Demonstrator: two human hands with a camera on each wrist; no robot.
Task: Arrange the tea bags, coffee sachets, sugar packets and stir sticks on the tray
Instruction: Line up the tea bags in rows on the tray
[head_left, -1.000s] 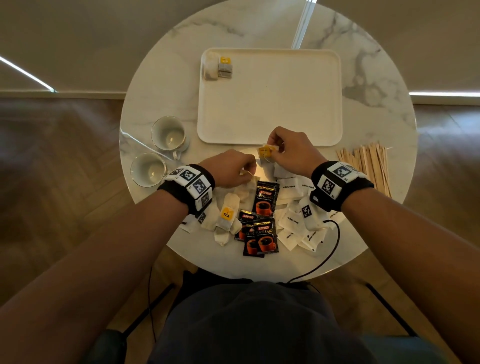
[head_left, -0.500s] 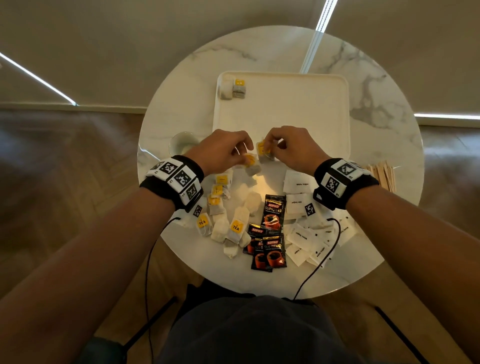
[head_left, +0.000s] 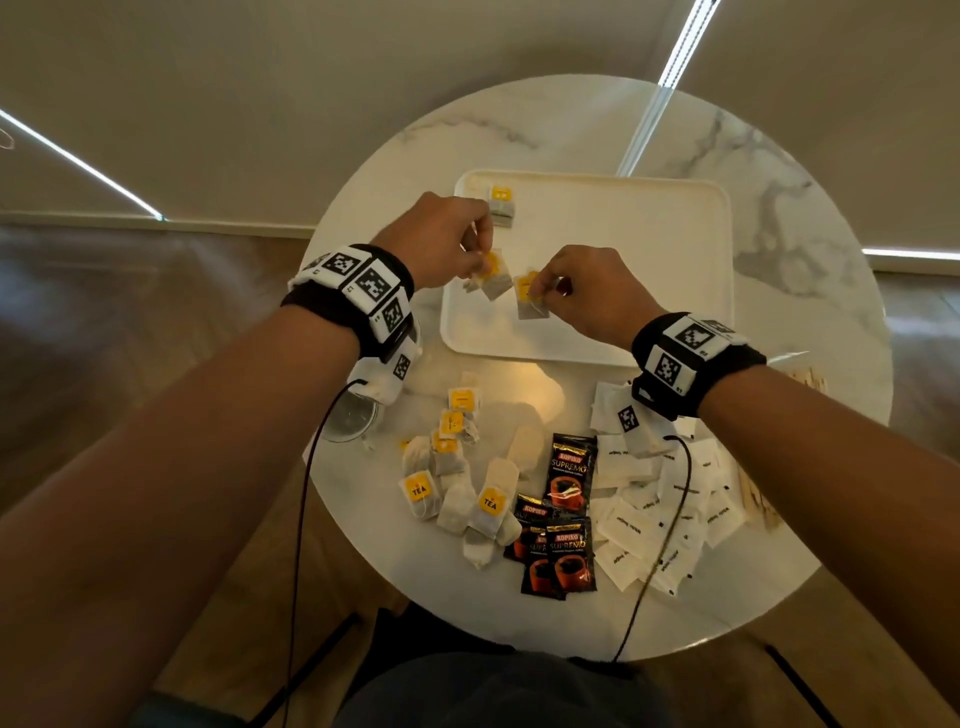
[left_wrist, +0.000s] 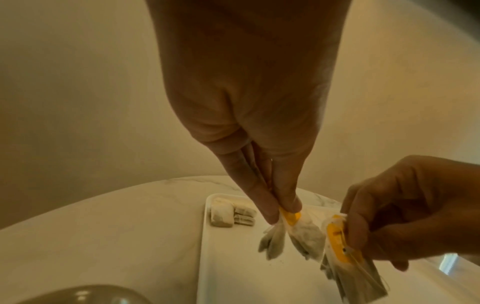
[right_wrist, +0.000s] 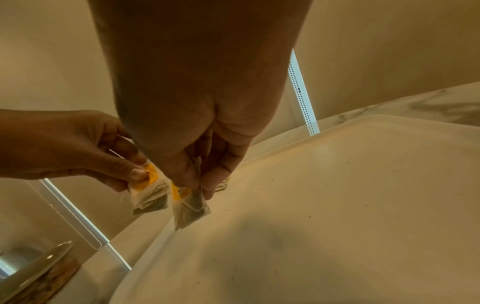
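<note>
Half a second ago both hands were over the near edge of the round white marble surface (head_left: 810, 218); now they have carried their loads out above the cream rectangular plastic tray (head_left: 649, 239), so two more tea bags are about to join the small stack of paper tea bags with yellow tags (head_left: 502, 208) in the tray's far left corner. The left hand (head_left: 441, 244) hangs fingers-down over the tray's left side, thumb and fingertips pinching one yellow-tagged tea bag (left_wrist: 298, 230) by its top. The right hand (head_left: 592, 291), just beside it toward the tray's middle, pinches a second yellow-tagged tea bag (right_wrist: 191, 207) likewise; neither bag looks set down yet
</note>
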